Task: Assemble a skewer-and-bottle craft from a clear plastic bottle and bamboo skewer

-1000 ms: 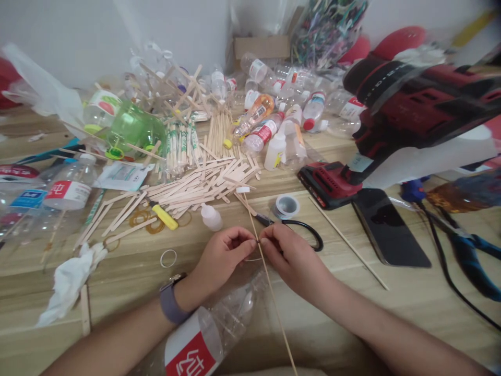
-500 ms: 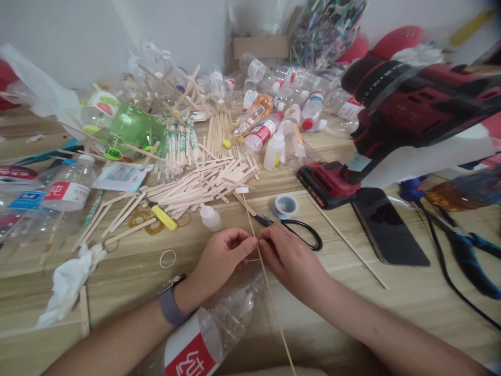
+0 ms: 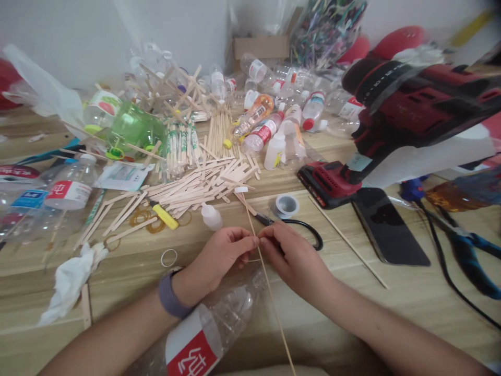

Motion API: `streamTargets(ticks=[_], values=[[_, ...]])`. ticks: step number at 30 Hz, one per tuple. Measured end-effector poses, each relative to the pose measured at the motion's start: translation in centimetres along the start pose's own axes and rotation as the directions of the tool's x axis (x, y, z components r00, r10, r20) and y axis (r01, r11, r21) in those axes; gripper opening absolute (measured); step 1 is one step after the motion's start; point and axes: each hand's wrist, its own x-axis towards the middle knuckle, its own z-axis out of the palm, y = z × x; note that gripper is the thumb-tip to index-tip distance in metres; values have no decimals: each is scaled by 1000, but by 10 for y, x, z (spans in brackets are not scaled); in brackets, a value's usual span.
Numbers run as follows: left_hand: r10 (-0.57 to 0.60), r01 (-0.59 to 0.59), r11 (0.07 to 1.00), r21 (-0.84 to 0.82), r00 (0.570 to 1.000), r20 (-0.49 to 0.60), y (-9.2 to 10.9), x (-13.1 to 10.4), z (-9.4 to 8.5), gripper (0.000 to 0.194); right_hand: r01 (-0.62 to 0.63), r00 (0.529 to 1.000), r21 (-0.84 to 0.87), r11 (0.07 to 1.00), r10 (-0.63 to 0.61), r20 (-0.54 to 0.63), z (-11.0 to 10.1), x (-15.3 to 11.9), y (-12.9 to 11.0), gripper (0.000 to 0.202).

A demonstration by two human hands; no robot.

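Head view shows the left hand (image 3: 230,253) and right hand (image 3: 291,256) pinching a thin wooden stick (image 3: 274,303) between fingertips.

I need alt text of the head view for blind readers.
The left hand and right hand meet at a long thin stick over a table. A clear bottle lies nearer; beyond are craft sticks, plastic bottles and a drill.

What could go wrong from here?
The long, thin, pale wooden stick might bend or snap where the fingertips of the left hand and right hand meet at it. The black-handled scissors lie close by the right hand and could nick it. The small white squeeze bottle might get knocked by the left.
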Motion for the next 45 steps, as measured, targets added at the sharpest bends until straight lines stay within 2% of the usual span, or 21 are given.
streamTargets(ticks=[4,8,17,19,22,24,27,29,34,37,40,45], values=[[22,-22,1000,13,1000,0,5,-2,1,25,-50,998,88,995,53,-36,-3,1,2,20],[96,-96,995,14,995,12,12,-6,3,23,-114,993,147,983,118,-20,-6,2,1,18],[166,-166,983,77,986,14,29,-17,8,19,-131,991,251,959,129,25,-11,3,-3,18],[185,-185,979,84,983,10,34,-20,10,20,-183,983,345,920,165,83,-13,4,-4,20],[225,-221,969,107,974,-21,39,-23,13,20,-292,954,515,806,207,216,-17,4,-7,26],[270,-263,957,125,962,-41,41,-24,15,20,-308,949,580,754,204,240,-20,4,-8,30],[339,-327,933,150,938,-65,41,-23,17,21,-251,966,609,752,153,209,-24,4,-9,39],[382,-361,914,186,919,-96,42,-24,17,21,-236,966,613,754,113,232,-26,3,-8,46],[502,-414,829,376,847,-174,49,-31,14,19,-256,949,622,740,70,308,-25,4,-7,56],[548,-405,767,498,817,-179,59,-38,9,15,-251,943,640,726,33,332,-23,4,-8,56],[563,-361,719,594,804,-193,70,-44,4,13,-255,929,651,715,-7,370,-20,3,-9,54],[567,-304,708,637,782,-257,84,-49,2,16,-250,933,669,700,-12,361,-21,2,-10,53]])
